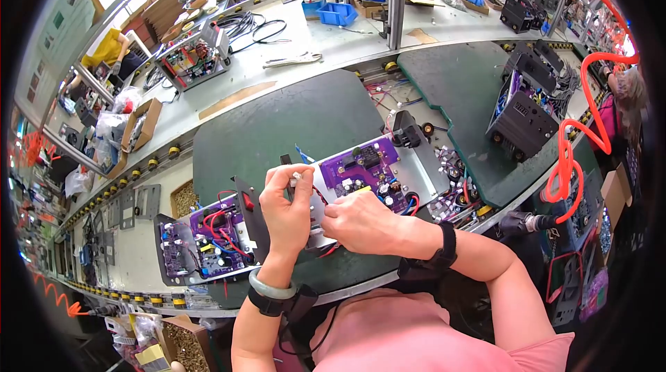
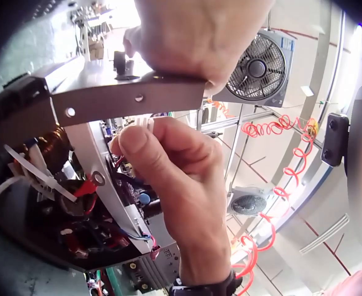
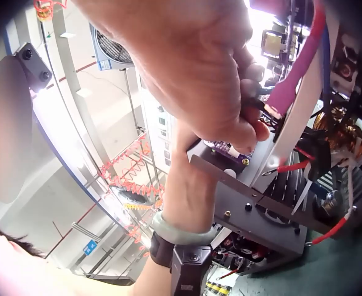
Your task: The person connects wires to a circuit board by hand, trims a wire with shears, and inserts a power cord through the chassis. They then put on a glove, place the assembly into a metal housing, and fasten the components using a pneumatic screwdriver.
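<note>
Your left hand (image 1: 286, 209) pinches a white connector (image 1: 297, 177), raised beside the purple circuit board (image 1: 335, 171), apparently to keep its end exposed. Your right hand (image 1: 364, 225) pinches a small white piece (image 2: 143, 122). The board sits unheld, likely freeing both hands.

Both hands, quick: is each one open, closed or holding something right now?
Left hand: closed, pinching a small white connector.
Right hand: closed, apparently pinching a small white piece, not clear enough to identify.

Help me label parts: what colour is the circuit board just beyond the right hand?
The circuit board is purple, seen best in the head view.
</note>
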Tool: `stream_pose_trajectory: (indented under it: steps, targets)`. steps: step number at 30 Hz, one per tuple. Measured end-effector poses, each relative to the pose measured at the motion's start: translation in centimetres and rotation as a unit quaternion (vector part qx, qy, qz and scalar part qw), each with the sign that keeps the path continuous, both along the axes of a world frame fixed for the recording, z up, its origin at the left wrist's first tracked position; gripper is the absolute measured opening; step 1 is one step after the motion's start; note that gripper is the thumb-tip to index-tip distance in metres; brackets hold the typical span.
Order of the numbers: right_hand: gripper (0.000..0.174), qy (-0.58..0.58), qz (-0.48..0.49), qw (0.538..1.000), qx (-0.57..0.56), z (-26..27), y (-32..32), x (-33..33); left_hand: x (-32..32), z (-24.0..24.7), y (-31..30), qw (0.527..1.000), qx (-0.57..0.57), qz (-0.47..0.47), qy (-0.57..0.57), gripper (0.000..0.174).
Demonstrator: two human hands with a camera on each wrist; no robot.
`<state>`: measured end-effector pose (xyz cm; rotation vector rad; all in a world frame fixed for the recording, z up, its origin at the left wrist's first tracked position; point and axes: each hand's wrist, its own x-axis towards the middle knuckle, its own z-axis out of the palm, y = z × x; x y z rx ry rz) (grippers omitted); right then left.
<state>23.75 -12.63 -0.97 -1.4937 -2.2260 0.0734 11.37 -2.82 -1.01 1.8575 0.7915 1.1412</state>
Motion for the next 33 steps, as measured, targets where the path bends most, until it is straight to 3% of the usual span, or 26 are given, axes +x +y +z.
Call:
stream_pose_trajectory:
  steps: [2, 3, 5, 16, 18, 21, 28, 33]
  targets:
    - [0.006, -0.001, -0.005, 1.0, -0.021, 0.1, 0.0, 0.0, 0.0, 0.1, -0.1, 1.0, -0.013, -0.005, -0.016, 0.008]
    - [0.017, -0.002, -0.01, 1.0, 0.01, -0.8, 0.2, 0.2, -0.1, 0.1, -0.1, 1.0, -0.012, -0.004, -0.015, 0.008]
    - [0.016, -0.005, -0.016, 1.0, 0.004, -0.8, 0.1, 0.1, -0.5, 0.3, -0.1, 0.998, -0.053, -0.013, -0.004, 0.008]
    - [0.016, 0.001, 0.008, 0.999, 0.032, -1.4, 0.7, -0.6, 0.3, 0.2, -0.2, 0.999, -0.036, 0.01, -0.003, 0.008]
    - [0.012, 0.002, -0.041, 0.999, -0.03, -0.4, -0.1, -0.8, 0.0, 0.4, -0.5, 1.0, -0.028, 0.012, -0.001, 0.008]
    - [0.014, 0.036, -0.092, 0.994, 0.042, 0.1, -1.4, -0.7, -0.5, 0.9, -0.4, 0.999, -0.018, 0.016, 0.03, 0.008]
    - [0.011, 0.024, -0.109, 0.985, 0.129, -1.7, -1.9, -1.7, 0.1, 0.8, -0.5, 0.999, 0.004, 0.021, 0.037, 0.009]
    - [0.006, 0.035, -0.11, 0.989, 0.097, -2.0, -2.0, -2.1, 0.5, 0.9, -0.7, 0.999, -0.012, 0.028, 0.023, 0.009]
